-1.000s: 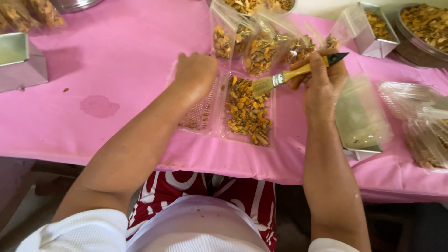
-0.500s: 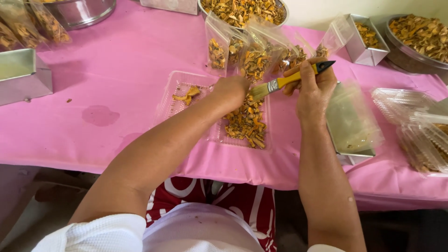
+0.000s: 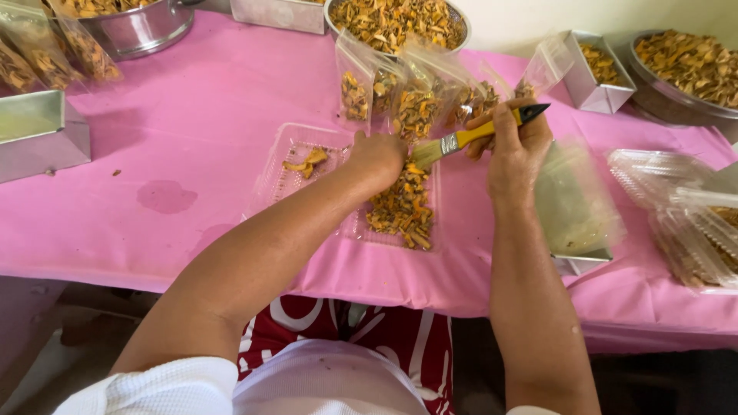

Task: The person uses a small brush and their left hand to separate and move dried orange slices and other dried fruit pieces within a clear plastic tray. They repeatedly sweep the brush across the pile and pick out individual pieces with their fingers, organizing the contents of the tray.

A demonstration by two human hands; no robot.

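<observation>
Right hand (image 3: 513, 146) is gripping a yellow-handled paintbrush (image 3: 470, 136), fingers wrapped around the handle, bristles pointing left toward the left hand (image 3: 378, 156). The brush is being held just above the far end of the clear two-compartment tray (image 3: 286, 178). Grip and brush angle are matching the frame half a second ago.

Left hand is sitting curled over the tray's central divider, knuckles up; whether it is pinching anything underneath cannot be told. One second ago it was lying further left, over the left compartment; it has been shifting right, toward the bristles, since then.

The left compartment is now showing a few orange dried pieces (image 3: 306, 161) near its far edge, uncovered since the hand moved off. The right compartment is holding a dense heap of dried pieces (image 3: 401, 209), reaching up to the left hand.

Clear filled bags (image 3: 386, 91) are standing just beyond the tray on the pink tablecloth (image 3: 192, 107). A damp patch (image 3: 164, 196) is lying on the cloth left of the tray, position unchanged.
</observation>
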